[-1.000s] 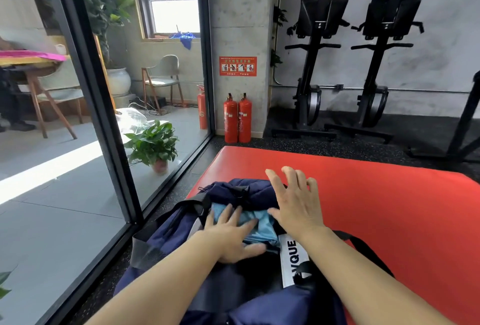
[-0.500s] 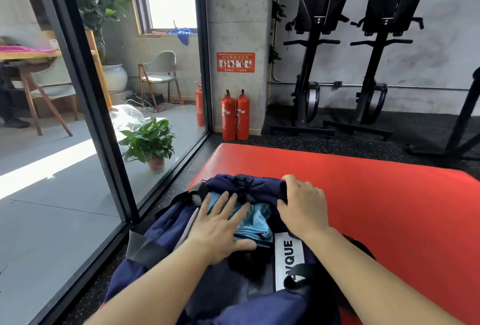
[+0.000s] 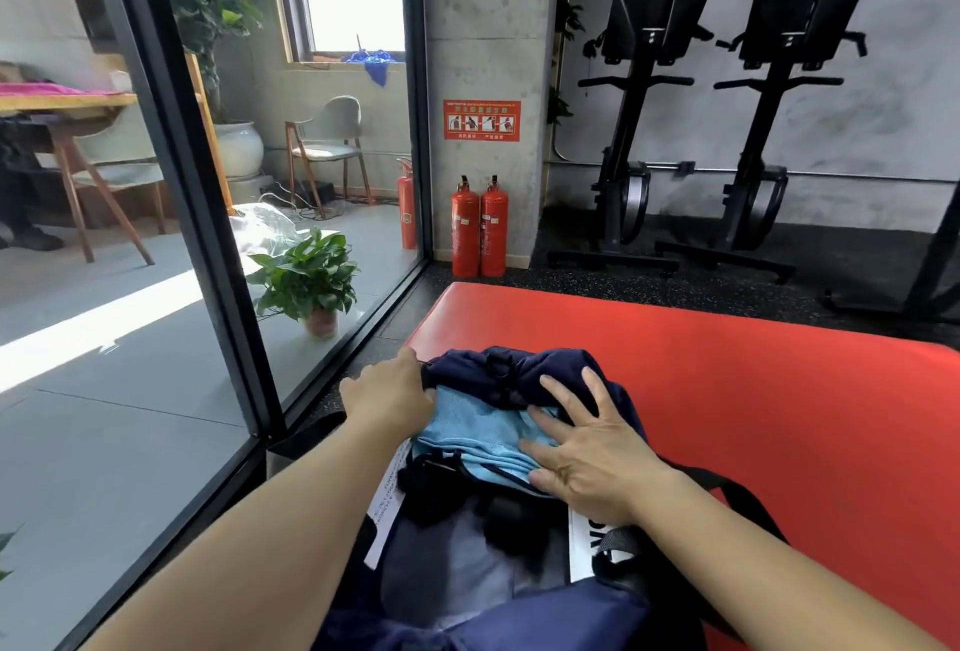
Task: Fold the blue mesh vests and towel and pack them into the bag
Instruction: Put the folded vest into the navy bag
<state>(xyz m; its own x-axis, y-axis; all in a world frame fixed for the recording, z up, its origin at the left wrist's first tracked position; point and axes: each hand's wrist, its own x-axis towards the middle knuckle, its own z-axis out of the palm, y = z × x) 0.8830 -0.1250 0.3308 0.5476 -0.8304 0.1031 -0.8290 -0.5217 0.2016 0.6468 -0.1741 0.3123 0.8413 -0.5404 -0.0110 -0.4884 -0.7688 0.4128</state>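
A dark navy bag [image 3: 524, 375] lies open on the left end of a red mat [image 3: 753, 390]. Folded light blue mesh fabric [image 3: 467, 429] sits inside its opening. My right hand [image 3: 587, 458] lies flat with spread fingers on the fabric's right side and the bag's edge. At the far left rim of the opening, my left hand [image 3: 387, 393] grips the bag, its fingertips hidden behind the cloth. A white label [image 3: 387, 505] and a black strap [image 3: 436, 484] lie in the bag's near part. I cannot tell the towel apart from the vests.
A glass wall with a black frame [image 3: 208, 245] runs close along the left of the bag. Two red fire extinguishers [image 3: 478, 229] stand by a concrete pillar ahead. Black gym machines [image 3: 727, 130] line the back wall. A potted plant [image 3: 309, 281] sits behind the glass.
My left hand left the blue fabric and went to the bag's far left rim. My right hand came off the bag's far edge and now presses the fabric.
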